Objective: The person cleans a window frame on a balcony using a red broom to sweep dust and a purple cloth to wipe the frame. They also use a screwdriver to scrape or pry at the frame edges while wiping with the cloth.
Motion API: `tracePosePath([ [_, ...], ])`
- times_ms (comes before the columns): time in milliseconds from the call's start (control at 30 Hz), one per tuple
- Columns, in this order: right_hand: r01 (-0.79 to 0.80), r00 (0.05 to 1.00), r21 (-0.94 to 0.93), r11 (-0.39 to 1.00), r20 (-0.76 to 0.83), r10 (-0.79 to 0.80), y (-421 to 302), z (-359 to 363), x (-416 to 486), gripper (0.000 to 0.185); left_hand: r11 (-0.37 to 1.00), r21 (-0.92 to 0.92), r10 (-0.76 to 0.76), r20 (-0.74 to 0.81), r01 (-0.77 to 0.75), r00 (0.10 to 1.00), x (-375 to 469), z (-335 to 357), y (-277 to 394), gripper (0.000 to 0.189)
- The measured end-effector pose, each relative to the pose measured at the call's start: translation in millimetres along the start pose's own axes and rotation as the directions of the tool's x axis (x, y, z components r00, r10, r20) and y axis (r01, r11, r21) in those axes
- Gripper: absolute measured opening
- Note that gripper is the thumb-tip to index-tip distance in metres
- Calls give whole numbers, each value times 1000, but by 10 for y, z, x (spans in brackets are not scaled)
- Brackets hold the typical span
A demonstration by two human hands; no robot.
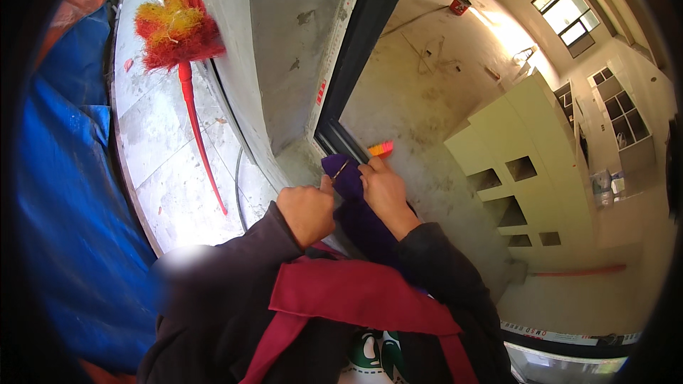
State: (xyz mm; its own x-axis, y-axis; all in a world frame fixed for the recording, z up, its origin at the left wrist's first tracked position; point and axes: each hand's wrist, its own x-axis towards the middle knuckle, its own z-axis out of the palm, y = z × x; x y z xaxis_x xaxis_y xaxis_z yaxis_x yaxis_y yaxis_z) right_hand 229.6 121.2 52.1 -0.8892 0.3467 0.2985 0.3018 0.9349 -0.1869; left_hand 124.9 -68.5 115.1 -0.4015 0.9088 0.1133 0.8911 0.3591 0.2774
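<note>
My left hand is a fist with its thumb against a thin, brownish stick-like tool. The tool's tip points up and to the right, over dark purple fabric. Beside it, my right hand has its fingers curled at the fabric's right edge, close to the dark metal frame. Whether those fingers grip the fabric or the frame is hidden. The purple fabric runs down between my forearms; I cannot tell if it is a cloth or clothing. Both hands are by the frame's lower corner.
A red-and-yellow bristle duster with a red handle lies on pale tiles at left, beside a blue tarpaulin. Orange brush bristles show just past the frame. Inside stand a red bucket and a pale cabinet with openings.
</note>
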Motion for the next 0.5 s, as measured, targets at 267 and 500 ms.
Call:
tracePosePath([
  [267,96,995,-26,995,-35,-97,-33,184,209,10,996,-35,-80,-117,76,990,3,213,-168,38],
  [500,177,982,-33,984,-54,-179,-29,96,228,30,994,-3,-108,-72,108,992,41,207,-122,39],
])
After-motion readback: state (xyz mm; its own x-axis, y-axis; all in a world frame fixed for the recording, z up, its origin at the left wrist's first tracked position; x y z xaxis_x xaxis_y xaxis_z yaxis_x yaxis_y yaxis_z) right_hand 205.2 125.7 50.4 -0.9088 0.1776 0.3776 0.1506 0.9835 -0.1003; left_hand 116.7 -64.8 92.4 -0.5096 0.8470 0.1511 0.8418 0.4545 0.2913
